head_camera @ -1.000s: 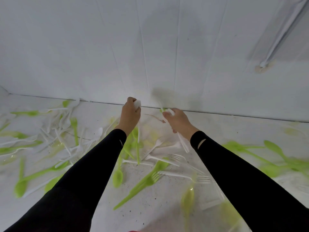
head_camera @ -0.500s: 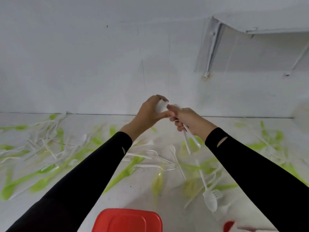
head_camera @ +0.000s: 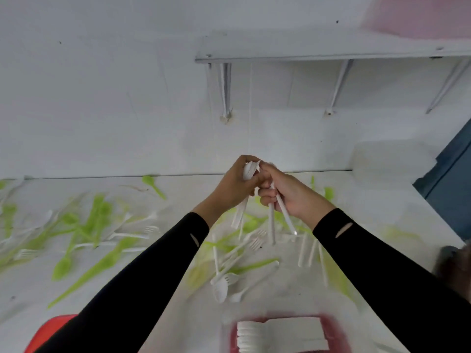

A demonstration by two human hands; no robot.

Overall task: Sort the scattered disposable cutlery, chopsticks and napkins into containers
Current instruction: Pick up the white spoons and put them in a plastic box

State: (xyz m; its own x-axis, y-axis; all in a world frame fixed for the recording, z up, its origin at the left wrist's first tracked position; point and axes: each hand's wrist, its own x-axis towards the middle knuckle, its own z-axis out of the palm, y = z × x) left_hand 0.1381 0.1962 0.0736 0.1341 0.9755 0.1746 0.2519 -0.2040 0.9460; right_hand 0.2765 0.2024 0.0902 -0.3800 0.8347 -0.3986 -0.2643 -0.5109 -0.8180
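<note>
Centrally, a person's left hand (head_camera: 234,184) curls tightly around a small bundle of white plastic cutlery (head_camera: 239,215). The rounded ends poke up between the fingers and the handles hang down below the palm. The right hand (head_camera: 288,194) meets it fingertip to fingertip and grips two long white handles (head_camera: 271,225), which slant downward from its closed fingers. Whether these are spoons, forks or knives cannot be told. Both hands are raised above a white table (head_camera: 369,200), and both arms are in black sleeves.

Beneath and around the hands, green and white disposable cutlery lies scattered across the table. A green spoon (head_camera: 153,184) lies near the far edge by the wall. A white fork (head_camera: 132,235) rests among green pieces to the left, and a white spoon (head_camera: 220,289) lies closer in, below the hands.

At the near edge, blurred, a red container (head_camera: 331,327) holds stacked white pieces (head_camera: 277,335). A second red item (head_camera: 48,332) shows at the lower left, partly hidden by the left sleeve. A white shelf (head_camera: 305,50) on brackets is fixed to the wall above.
</note>
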